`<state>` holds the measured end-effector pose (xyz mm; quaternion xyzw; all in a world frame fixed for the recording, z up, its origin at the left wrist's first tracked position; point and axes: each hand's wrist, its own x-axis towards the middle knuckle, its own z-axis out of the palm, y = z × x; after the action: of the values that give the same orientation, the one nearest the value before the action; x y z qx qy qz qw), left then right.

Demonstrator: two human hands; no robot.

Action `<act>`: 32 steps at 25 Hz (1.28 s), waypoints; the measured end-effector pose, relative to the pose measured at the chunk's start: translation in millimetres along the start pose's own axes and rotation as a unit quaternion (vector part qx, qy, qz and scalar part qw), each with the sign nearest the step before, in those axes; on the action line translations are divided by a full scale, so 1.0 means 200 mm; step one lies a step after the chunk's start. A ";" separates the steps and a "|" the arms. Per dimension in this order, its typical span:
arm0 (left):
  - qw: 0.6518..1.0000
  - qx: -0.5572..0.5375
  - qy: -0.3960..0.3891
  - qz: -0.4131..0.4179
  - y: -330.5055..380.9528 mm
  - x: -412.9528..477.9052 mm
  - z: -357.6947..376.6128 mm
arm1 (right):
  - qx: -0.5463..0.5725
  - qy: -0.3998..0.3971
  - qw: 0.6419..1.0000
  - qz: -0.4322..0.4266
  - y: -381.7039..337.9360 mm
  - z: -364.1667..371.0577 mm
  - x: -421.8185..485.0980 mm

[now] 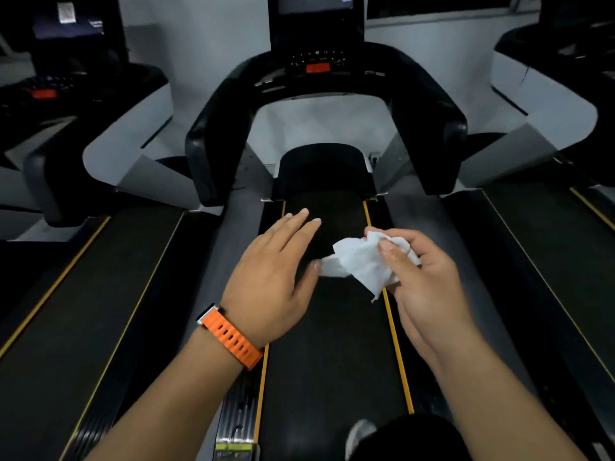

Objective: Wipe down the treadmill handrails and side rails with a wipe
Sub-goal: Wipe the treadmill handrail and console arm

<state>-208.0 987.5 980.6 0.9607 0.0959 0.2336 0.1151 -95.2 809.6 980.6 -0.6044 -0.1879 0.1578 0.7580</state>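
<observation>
A crumpled white wipe (361,264) is held over the treadmill belt (326,327). My right hand (422,277) grips it, thumb pressed on top. My left hand (279,271), with an orange watch strap at the wrist, is beside it with straight fingers; its thumb tip touches the wipe's left corner. The black left handrail (208,151) and right handrail (446,141) curve down from the console (316,64) ahead, beyond both hands. Grey side rails, the left one (238,227) and the right one (419,221), run along the belt below my hands.
Neighbouring treadmills stand close on the left (100,261) and right (549,244), each with white uprights and black handrails. A screen (314,5) glows above the console. My shoe (359,434) stands on the belt at the bottom.
</observation>
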 end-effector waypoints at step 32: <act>0.920 -0.090 -0.179 0.338 -0.85 3.84 0.39 | -0.052 0.312 0.949 0.006 -0.70 0.28 3.23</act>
<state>475.9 1320.0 1196.2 0.9472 -0.2783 0.0908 0.1307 448.2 1127.5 1189.5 -0.6630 0.0534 -0.0443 0.7454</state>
